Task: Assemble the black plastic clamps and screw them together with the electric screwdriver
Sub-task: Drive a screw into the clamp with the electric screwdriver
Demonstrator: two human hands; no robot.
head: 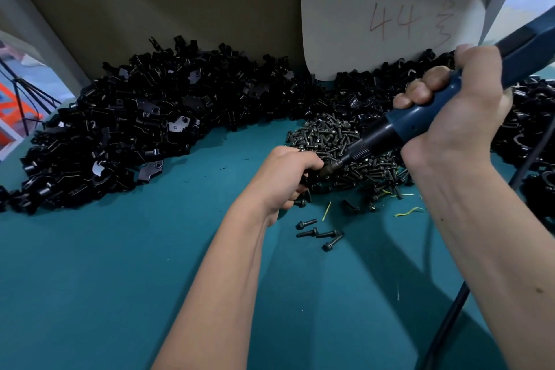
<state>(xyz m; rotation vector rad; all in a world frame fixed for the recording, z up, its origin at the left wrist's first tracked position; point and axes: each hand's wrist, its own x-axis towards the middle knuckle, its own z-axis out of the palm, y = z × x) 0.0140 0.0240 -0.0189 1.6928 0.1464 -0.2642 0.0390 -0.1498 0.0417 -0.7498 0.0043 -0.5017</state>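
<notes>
Over teal table (pixel 120 264), left hand (pixel 285 177) grips a clamp (pixel 309 173); right hand (pixel 450 105) grips electric screwdriver (pixel 399 126).

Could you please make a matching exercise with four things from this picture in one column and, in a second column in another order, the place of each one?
Things:
1. electric screwdriver
2. heap of black clamp parts
3. four loose screws
4. white card with "44"

Places:
A. leaning against the back wall
B. on the green mat, nearer the person than the screw pile
C. in the grip of the right hand
D. spread along the left side of the mat

Pairs: 1-C, 2-D, 3-B, 4-A
</notes>
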